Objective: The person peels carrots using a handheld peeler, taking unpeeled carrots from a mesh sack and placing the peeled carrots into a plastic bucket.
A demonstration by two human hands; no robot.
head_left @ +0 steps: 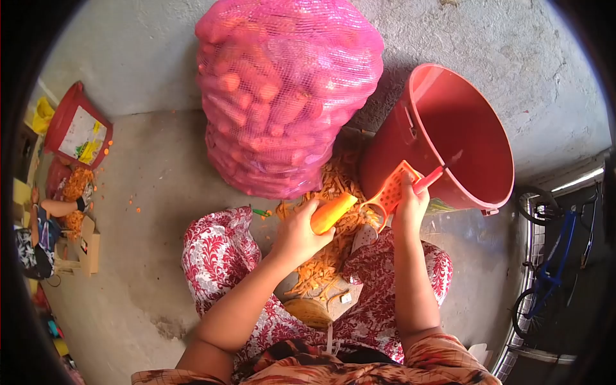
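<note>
My left hand [298, 234] is closed around a peeled carrot [333, 213], its bright end pointing up and to the right. My right hand [410, 208] grips an orange plastic peeler [389, 194] with a perforated face and a looped end. A red handle-like piece [428, 180] sticks out of the same hand toward the bucket. The peeler is close to the carrot's tip but apart from it. Below both hands, carrot peelings [319, 273] lie heaped on the floor between my legs.
A pink mesh sack [282, 96] full of carrots stands ahead against the wall. To its right is a large red bucket [417, 138], tilted in view. At far left are another red bucket [77, 128], a person's arm [59, 207] and more peelings. A blue bicycle [558, 256] is at right.
</note>
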